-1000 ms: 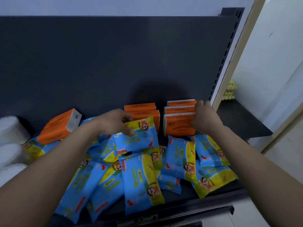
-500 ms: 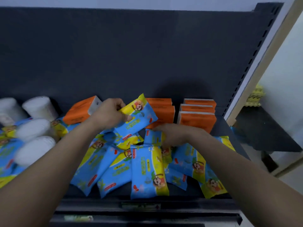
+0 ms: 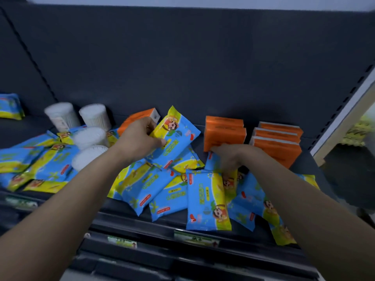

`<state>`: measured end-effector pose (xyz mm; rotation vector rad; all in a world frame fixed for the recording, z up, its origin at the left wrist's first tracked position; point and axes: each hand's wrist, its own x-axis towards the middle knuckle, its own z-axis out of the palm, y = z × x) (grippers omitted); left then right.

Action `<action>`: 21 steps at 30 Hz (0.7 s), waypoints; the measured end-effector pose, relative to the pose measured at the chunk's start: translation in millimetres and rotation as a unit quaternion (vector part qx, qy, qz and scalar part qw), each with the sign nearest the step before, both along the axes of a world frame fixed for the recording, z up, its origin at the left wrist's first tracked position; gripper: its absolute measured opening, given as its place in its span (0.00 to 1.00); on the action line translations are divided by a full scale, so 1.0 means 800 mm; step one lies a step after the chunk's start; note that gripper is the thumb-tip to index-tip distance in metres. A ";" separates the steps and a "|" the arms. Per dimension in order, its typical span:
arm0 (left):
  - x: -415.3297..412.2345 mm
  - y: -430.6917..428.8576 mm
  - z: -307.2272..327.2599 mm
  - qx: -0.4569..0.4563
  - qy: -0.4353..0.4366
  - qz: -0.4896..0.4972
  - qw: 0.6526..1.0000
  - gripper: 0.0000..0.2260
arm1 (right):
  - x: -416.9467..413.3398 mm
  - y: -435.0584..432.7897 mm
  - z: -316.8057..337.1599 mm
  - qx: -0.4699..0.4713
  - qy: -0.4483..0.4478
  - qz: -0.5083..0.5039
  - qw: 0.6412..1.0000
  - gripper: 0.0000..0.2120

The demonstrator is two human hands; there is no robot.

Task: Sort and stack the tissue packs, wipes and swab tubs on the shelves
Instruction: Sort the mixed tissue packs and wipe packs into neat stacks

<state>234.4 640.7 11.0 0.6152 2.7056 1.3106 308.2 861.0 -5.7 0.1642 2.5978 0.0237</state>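
My left hand (image 3: 140, 138) grips a blue and yellow wipes pack (image 3: 176, 136) and holds it tilted above the heap. My right hand (image 3: 229, 157) lies palm down on another wipes pack (image 3: 212, 162) in the pile, just in front of two stacked orange tissue packs (image 3: 224, 132). A second stack of three orange tissue packs (image 3: 277, 145) stands at the right. One loose orange tissue pack (image 3: 138, 119) lies tilted behind my left hand. Several wipes packs (image 3: 207, 199) lie scattered over the dark shelf (image 3: 125, 211). Several white swab tubs (image 3: 91, 136) sit at the left.
The shelf's dark back panel (image 3: 182, 67) rises behind everything. One wipes pack (image 3: 10, 106) lies apart on the neighbouring bay at the far left. Price labels (image 3: 195, 239) run along the front rail. A slotted upright (image 3: 345, 110) closes the right side.
My right hand left the right orange stack and came down onto a wipes pack in the pile. My left hand lifted its wipes pack higher. The view panned left, revealing the swab tubs.
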 end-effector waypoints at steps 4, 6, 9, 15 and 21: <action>-0.003 -0.008 0.006 0.023 0.012 -0.003 1.000 0.13 | -0.003 -0.008 0.006 -0.017 0.095 -0.044 0.994 0.31; -0.006 -0.014 0.009 0.046 0.008 -0.015 0.999 0.13 | -0.005 -0.011 0.018 -0.032 0.155 -0.055 0.986 0.22; -0.009 -0.030 0.018 0.103 -0.005 -0.034 0.994 0.18 | -0.006 -0.022 0.042 -0.041 0.259 -0.081 0.962 0.13; -0.015 -0.080 0.042 0.268 -0.052 -0.057 0.960 0.41 | -0.005 -0.090 0.086 -0.174 0.504 -0.188 0.825 0.08; -0.040 -0.178 0.054 0.288 -0.040 -0.001 0.957 0.26 | -0.038 -0.189 0.094 -0.533 0.469 -0.277 0.647 0.11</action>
